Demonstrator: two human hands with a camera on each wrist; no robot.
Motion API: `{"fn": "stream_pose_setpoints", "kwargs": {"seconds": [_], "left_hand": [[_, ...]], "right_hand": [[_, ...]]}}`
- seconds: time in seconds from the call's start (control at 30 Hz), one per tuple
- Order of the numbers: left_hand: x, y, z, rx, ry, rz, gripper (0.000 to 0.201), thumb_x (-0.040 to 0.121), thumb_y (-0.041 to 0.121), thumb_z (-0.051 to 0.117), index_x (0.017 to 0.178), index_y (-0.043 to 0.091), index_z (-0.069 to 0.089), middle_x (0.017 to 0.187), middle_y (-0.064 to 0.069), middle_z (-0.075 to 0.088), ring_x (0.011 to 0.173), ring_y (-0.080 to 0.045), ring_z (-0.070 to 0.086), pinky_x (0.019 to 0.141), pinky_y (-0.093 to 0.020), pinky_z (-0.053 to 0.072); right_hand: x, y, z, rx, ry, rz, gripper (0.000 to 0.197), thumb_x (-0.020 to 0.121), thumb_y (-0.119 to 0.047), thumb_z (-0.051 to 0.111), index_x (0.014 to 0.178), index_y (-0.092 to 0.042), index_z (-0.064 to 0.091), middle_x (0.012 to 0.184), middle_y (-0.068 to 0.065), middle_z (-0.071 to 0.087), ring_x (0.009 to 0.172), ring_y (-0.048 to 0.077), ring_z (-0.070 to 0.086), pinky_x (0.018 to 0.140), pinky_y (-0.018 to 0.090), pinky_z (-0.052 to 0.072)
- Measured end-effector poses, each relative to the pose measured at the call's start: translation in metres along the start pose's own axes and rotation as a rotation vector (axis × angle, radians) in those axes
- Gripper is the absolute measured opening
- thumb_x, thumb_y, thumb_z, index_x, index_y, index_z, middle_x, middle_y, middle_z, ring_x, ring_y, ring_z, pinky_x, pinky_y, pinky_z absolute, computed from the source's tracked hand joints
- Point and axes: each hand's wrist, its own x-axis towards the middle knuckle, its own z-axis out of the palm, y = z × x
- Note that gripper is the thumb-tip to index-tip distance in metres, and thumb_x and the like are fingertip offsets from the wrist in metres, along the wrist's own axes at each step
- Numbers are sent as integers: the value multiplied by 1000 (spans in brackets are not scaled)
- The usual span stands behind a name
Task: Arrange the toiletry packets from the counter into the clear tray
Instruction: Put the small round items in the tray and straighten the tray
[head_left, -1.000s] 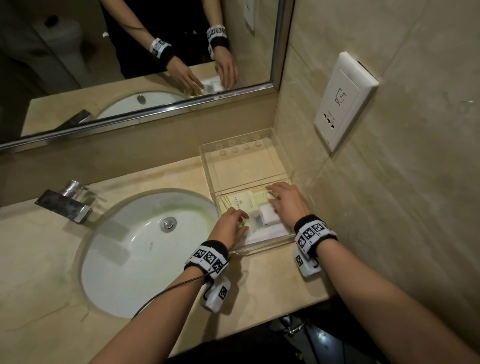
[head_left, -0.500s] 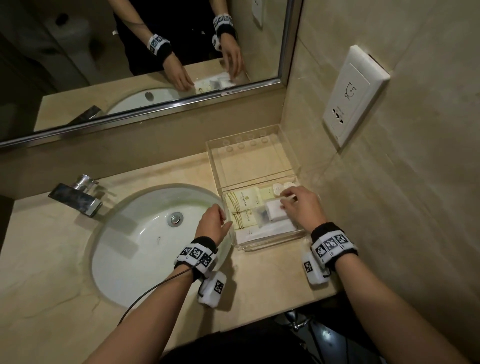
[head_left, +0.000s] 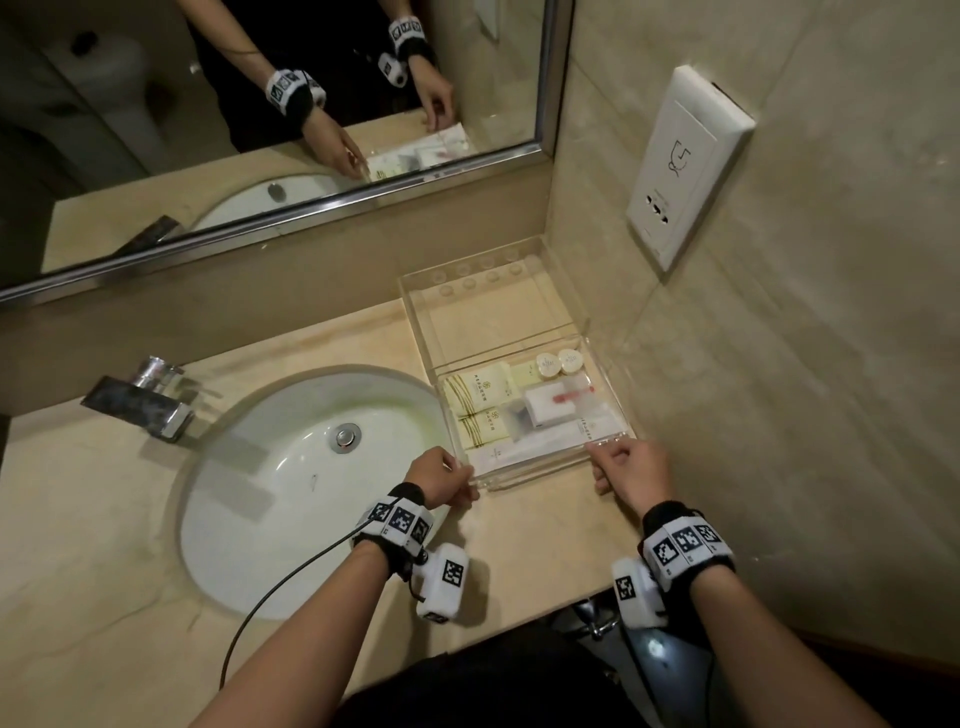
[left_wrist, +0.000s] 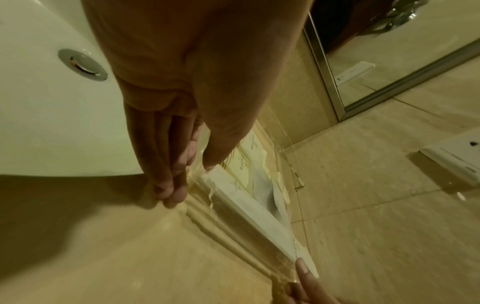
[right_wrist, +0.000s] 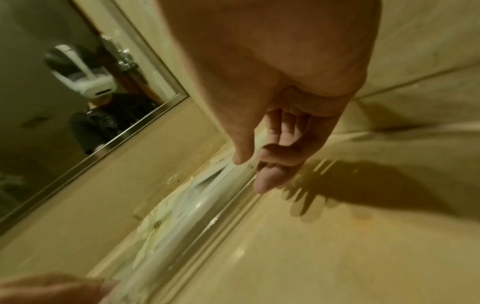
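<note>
The clear tray (head_left: 488, 317) sits on the counter in the corner by the wall. Its far compartment holds nothing. The near one holds yellow packets (head_left: 478, 389), a white box (head_left: 556, 402), two round caps (head_left: 558, 362) and a long white packet (head_left: 545, 444). My left hand (head_left: 465, 480) pinches the tray's near-left corner, thumb inside the wall (left_wrist: 187, 174). My right hand (head_left: 605, 462) grips the near-right corner, thumb on the rim and fingers down the front wall (right_wrist: 252, 170). The tray's front wall (left_wrist: 233, 222) runs between both hands.
A white sink (head_left: 291, 493) lies just left of the tray, with a chrome faucet (head_left: 140, 405) behind it. A mirror (head_left: 260, 104) spans the back wall. A white socket panel (head_left: 685, 166) is on the tiled wall close to the tray's right side.
My right hand has come off the packets inside the tray and taken the near-right corner. My left hand has moved from the sink side to the near-left corner.
</note>
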Motion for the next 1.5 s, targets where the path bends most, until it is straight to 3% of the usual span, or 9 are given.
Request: {"fn": "stream_pose_setpoints", "kwargs": {"seconds": [0.13, 0.2, 0.33, 0.53, 0.67, 0.83, 0.93, 1.3, 1.5], "left_hand": [[-3, -1, 1, -159, -5, 3, 16, 91, 2, 54, 96, 7, 40, 65, -17, 69, 46, -25, 61, 63, -38, 56], [-2, -4, 2, -128, 18, 40, 17, 90, 1, 55, 95, 8, 39, 63, -15, 70, 49, -27, 62, 69, -44, 57], [-3, -6, 5, -75, 62, 87, 16, 90, 7, 56, 87, 14, 42, 77, -22, 73, 63, -33, 69, 79, -48, 59], [-5, -7, 5, -114, 98, 111, 13, 89, 4, 55, 91, 10, 43, 70, -21, 71, 56, -28, 68, 77, -46, 60], [-3, -5, 3, -124, 109, 125, 13, 88, 6, 56, 90, 11, 45, 74, -25, 73, 63, -32, 70, 80, -49, 58], [-4, -2, 2, -136, 135, 141, 12, 90, 7, 56, 98, 5, 47, 68, -15, 71, 66, -30, 70, 81, -45, 59], [-4, -3, 4, -136, 147, 152, 9, 90, 8, 55, 95, 7, 47, 61, -10, 70, 64, -29, 70, 82, -44, 59], [7, 2, 2, -155, 172, 149, 13, 92, 9, 54, 101, 2, 48, 73, -21, 72, 72, -38, 72, 78, -44, 60], [18, 9, -6, -200, 179, 136, 8, 90, 6, 54, 92, 9, 47, 70, -18, 69, 62, -30, 67, 81, -46, 59]], "right_hand": [[3, -1, 7, 188, -37, 166, 38, 83, -33, 74, 91, 3, 63, 75, 15, 74, 55, 24, 67, 45, 26, 46], [3, -5, 12, 278, -47, 186, 34, 86, -30, 72, 91, 3, 63, 79, 17, 75, 61, 24, 70, 46, 25, 49], [4, -12, 18, 374, -28, 234, 16, 89, -21, 68, 89, -6, 62, 77, 12, 74, 61, 18, 66, 56, 26, 51], [3, -18, 22, 492, 61, 238, 13, 88, -13, 67, 89, -12, 55, 70, 5, 60, 52, 11, 50, 36, 15, 40], [5, -22, 24, 509, 74, 225, 13, 89, -13, 66, 86, -14, 54, 71, 5, 59, 53, 12, 49, 38, 16, 41], [9, -25, 26, 536, 66, 189, 13, 89, -12, 65, 95, -15, 55, 72, 5, 56, 53, 12, 46, 37, 16, 40], [9, -27, 25, 550, 71, 181, 12, 90, -11, 65, 90, -16, 54, 70, 4, 55, 54, 12, 45, 36, 15, 38], [14, -29, 30, 557, 77, 184, 17, 90, -12, 65, 82, -17, 51, 71, 4, 55, 51, 12, 45, 36, 15, 37], [28, -40, 30, 512, 69, 183, 13, 89, -15, 67, 85, -15, 55, 70, 4, 59, 49, 10, 47, 35, 15, 38]]}}
